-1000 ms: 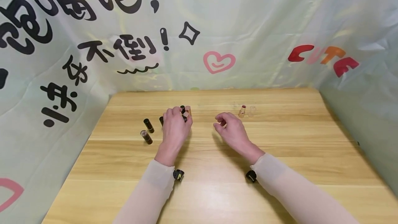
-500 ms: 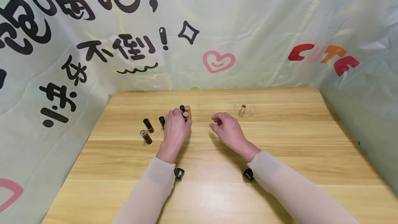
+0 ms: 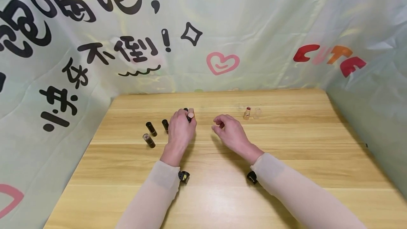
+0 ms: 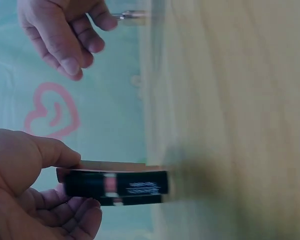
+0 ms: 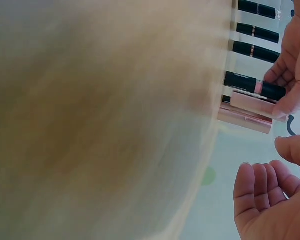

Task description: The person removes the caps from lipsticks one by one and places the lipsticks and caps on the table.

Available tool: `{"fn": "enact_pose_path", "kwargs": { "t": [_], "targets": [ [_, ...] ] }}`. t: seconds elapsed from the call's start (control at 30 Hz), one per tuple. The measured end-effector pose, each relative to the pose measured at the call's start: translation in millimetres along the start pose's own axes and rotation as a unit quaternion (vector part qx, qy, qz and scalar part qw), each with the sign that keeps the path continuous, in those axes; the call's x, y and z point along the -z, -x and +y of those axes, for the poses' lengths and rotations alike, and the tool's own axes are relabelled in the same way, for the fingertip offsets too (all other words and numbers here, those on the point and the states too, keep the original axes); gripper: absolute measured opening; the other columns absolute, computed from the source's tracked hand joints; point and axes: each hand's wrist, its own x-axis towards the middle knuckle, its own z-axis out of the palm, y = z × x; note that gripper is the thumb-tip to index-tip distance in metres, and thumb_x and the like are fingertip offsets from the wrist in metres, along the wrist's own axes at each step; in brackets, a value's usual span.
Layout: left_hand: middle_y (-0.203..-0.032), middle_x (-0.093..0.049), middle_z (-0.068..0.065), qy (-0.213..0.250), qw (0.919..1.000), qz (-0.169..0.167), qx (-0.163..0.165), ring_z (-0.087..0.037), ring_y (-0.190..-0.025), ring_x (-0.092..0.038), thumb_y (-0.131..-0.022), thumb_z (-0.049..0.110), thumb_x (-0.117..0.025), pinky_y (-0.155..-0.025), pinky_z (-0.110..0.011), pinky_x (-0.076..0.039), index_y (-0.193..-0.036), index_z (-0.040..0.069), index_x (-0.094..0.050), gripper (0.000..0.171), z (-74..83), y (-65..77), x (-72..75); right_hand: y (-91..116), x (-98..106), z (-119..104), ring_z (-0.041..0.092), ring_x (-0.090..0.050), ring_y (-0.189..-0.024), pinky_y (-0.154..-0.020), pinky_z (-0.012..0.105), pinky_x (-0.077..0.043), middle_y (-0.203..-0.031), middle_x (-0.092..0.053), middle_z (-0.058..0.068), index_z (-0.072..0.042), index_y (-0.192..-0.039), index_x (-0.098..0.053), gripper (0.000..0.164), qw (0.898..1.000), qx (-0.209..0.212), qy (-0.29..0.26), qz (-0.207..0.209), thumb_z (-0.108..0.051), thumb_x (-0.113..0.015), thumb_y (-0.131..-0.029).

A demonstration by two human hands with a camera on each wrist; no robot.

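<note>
pink tube (image 5: 250, 104) sits at the fingertips of the left hand (image 3: 181, 128), upright, with the thumb against its side and its pale top showing between thumb and fingers. the left hand pinches this tube. banded black tube (image 4: 140, 183) stands upright directly alongside, between thumb and fingers; whether it is also gripped cannot be told. rose tube (image 5: 244, 120) stands just beyond the pink tube, close to the same hand.

right hand (image 3: 232, 130) is positioned above the worktop (image 3: 206, 197), near the left hand but apart from it. its fingers are loosely bent, with a gap to the thumb. the pink tube lies to the left of this hand.

three further dark tubes stand left of the left hand: near black tube (image 3: 165, 125), partly covered by the hand; middle black tube (image 3: 151, 129); and dark tube with patterned top (image 3: 148, 140).

uncapped lipstick (image 3: 247, 113), red tip exposed, stands upright beyond the right hand and to its right. clear cap (image 3: 257, 113) is located just beside the lipstick.
</note>
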Motion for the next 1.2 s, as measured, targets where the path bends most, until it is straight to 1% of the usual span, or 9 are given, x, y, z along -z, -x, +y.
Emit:
{"fn": "enact_pose_path", "kwargs": {
  "t": [0.13,0.27,0.37,0.5,0.57,0.7,0.9,1.0,1.2],
  "targets": [
    [-0.099,-0.065,-0.011,0.019,0.9997,0.01,-0.015,-0.033,-0.097,-0.062,-0.102,0.023,-0.066,-0.085,-0.047,-0.052,-0.107,0.005,-0.067,0.018,10.1,1.7,9.5,-2.2,4.5,-3.6,0.023,-0.067,-0.093,-0.083,0.042,-0.057,-0.103,-0.071,0.006,-0.004,-0.118,-0.072,0.023,1.0,0.011,-0.003,0.017,-0.021,-0.072,-0.101],
    [-0.102,-0.066,-0.009,0.04,0.9985,0.003,-0.036,-0.03,-0.097,-0.06,-0.101,0.024,-0.068,-0.083,-0.044,-0.052,-0.112,0.008,-0.069,0.019,23.3,4.0,19.1,-3.9,12.8,-8.3,0.023,-0.067,-0.091,-0.081,0.041,-0.057,-0.103,-0.07,0.006,-0.006,-0.118,-0.072,0.022,0.999,0.014,-0.021,0.032,-0.02,-0.073,-0.101],
    [-0.11,-0.068,-0.009,0.076,0.9957,-0.019,-0.05,-0.03,-0.104,-0.062,-0.099,0.024,-0.072,-0.088,-0.046,-0.053,-0.115,0.01,-0.071,0.021,34.3,6.8,23.0,-4.3,20.2,-12.3,0.024,-0.068,-0.093,-0.081,0.041,-0.059,-0.109,-0.071,0.008,-0.006,-0.123,-0.071,0.026,0.999,0.02,-0.033,0.03,-0.019,-0.074,-0.1],
    [-0.123,-0.068,-0.008,0.133,0.9877,-0.065,-0.05,-0.032,-0.117,-0.064,-0.098,0.027,-0.075,-0.096,-0.047,-0.055,-0.115,0.015,-0.071,0.021,46.4,11.4,20.4,-2.0,28.2,-15.2,0.026,-0.07,-0.101,-0.084,0.042,-0.061,-0.122,-0.071,0.012,-0.005,-0.132,-0.069,0.035,0.999,0.032,-0.034,0.019,-0.019,-0.075,-0.1],
    [-0.127,-0.068,-0.009,0.154,0.9832,-0.085,-0.049,-0.032,-0.121,-0.065,-0.098,0.028,-0.075,-0.098,-0.045,-0.056,-0.115,0.015,-0.071,0.022,50.4,13.7,16.1,0.5,31.0,-15.6,0.027,-0.07,-0.104,-0.085,0.043,-0.061,-0.124,-0.071,0.013,-0.004,-0.134,-0.068,0.037,0.999,0.033,-0.034,0.015,-0.019,-0.074,-0.1],
    [-0.129,-0.069,-0.008,0.193,0.9732,-0.114,-0.051,-0.027,-0.123,-0.066,-0.098,0.027,-0.075,-0.101,-0.039,-0.058,-0.118,0.013,-0.071,0.024,54.6,17.8,5.5,6.9,33.9,-13.0,0.027,-0.07,-0.104,-0.086,0.043,-0.061,-0.119,-0.073,0.012,-0.005,-0.129,-0.071,0.032,0.999,0.029,-0.043,0.018,-0.017,-0.074,-0.1],
    [-0.132,-0.068,-0.001,0.28,0.9448,-0.167,-0.038,-0.026,-0.127,-0.066,-0.099,0.025,-0.075,-0.098,-0.039,-0.06,-0.118,0.018,-0.07,0.021,52.4,23.5,-8.2,18.0,35.0,-1.5,0.025,-0.069,-0.099,-0.082,0.041,-0.059,-0.107,-0.074,0.009,-0.007,-0.121,-0.074,0.024,0.997,0.025,-0.057,0.037,-0.015,-0.075,-0.099],
    [-0.131,-0.07,-0.001,0.305,0.9335,-0.184,-0.042,-0.027,-0.125,-0.068,-0.098,0.025,-0.077,-0.095,-0.038,-0.061,-0.119,0.018,-0.07,0.023,50.6,25.7,-13.1,23.2,36.4,3.6,0.024,-0.069,-0.097,-0.08,0.037,-0.056,-0.105,-0.075,0.007,-0.009,-0.12,-0.074,0.022,0.997,0.022,-0.057,0.042,-0.015,-0.075,-0.099],
    [-0.128,-0.072,0.0,0.322,0.9219,-0.208,-0.056,-0.023,-0.123,-0.068,-0.096,0.026,-0.08,-0.099,-0.038,-0.059,-0.124,0.019,-0.069,0.031,48.0,28.7,-20.0,32.0,42.2,10.3,0.024,-0.068,-0.1,-0.083,0.038,-0.056,-0.107,-0.074,0.007,-0.01,-0.12,-0.073,0.023,0.996,-0.001,-0.078,0.035,-0.017,-0.076,-0.099]
  ]
}}
